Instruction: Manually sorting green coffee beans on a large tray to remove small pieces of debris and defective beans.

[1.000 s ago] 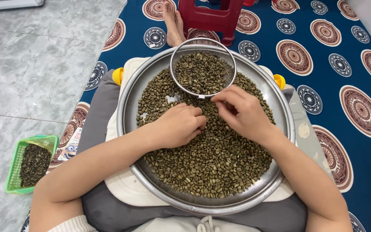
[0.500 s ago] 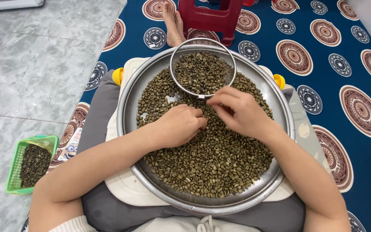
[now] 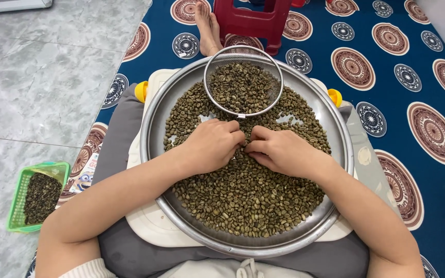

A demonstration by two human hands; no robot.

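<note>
Both hands lay knuckles-up on the green coffee beans (image 3: 243,195) filling the round steel tray (image 3: 153,128). The left hand (image 3: 213,145) and right hand (image 3: 283,152) met at the tray's centre, fingers curled together; whether they pinched a bean, I could not tell. The mesh sieve (image 3: 243,82) sat at twelve o'clock. Sorting well probably meant spreading beans thin and lifting single ones.

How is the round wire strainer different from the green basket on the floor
The strainer is round, metal mesh, and sits inside the big steel tray by both hands. The green basket is rectangular plastic, on the grey floor to the left, away from the hands. The basket's beans look darker. Both hold beans.
</note>
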